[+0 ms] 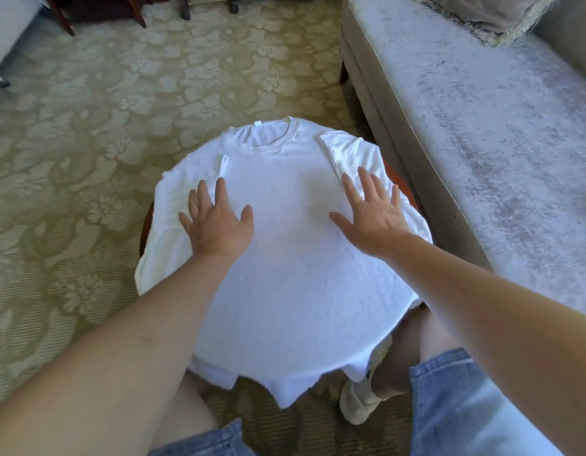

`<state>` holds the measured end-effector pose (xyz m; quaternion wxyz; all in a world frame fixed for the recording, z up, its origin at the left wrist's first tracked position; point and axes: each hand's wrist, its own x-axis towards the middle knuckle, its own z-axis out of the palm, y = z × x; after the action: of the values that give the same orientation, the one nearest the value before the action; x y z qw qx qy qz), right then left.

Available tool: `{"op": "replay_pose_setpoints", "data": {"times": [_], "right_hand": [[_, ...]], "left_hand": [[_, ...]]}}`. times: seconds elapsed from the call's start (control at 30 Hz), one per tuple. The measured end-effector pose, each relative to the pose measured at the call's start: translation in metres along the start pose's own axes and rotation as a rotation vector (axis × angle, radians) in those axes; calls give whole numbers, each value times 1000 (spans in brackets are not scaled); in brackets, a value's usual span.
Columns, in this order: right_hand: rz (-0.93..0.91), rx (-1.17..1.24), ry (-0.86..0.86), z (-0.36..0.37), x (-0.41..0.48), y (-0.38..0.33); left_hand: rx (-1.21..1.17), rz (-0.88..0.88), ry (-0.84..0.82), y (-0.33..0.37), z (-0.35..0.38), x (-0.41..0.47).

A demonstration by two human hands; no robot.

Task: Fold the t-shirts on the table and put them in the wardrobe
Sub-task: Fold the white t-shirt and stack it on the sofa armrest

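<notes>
Your left hand & right hand lie flat, fingers spread, gripping nothing, smoothing the t-shirt. Next, I'd say: fold sides inward btwn them.

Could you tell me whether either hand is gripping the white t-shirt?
No, the left hand and right hand both lie flat, fingers spread, on the white t-shirt.
</notes>
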<state>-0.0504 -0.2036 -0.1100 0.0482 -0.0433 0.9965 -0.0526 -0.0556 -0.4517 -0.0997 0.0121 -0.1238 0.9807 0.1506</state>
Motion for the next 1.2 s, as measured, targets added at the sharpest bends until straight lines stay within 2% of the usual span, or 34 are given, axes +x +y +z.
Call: {"op": "replay_pose_setpoints", "data": {"times": [0.13,0.23,0.33,0.43,0.63,0.8,1.2], "right_hand": [[-33,-41,-63,-1,-63,19],[46,5,-81,1,-99,36],[162,121,-103,3,-118,44],[260,301,-92,2,-120,48],[525,856,3,7,-108,54],[649,1169,45,21,-104,62],[603,1190,24,35,-116,61]], "left_hand": [[8,-62,-68,-26,-21,-50],[4,-111,-148,-47,-30,-81],[-47,-171,-158,-61,-34,-92],[-150,-262,-143,-69,-29,-98],[-398,-479,-109,-91,-14,-103],[-508,-474,-149,-105,-11,-102],[-689,-518,-142,-122,-6,-115]]}}
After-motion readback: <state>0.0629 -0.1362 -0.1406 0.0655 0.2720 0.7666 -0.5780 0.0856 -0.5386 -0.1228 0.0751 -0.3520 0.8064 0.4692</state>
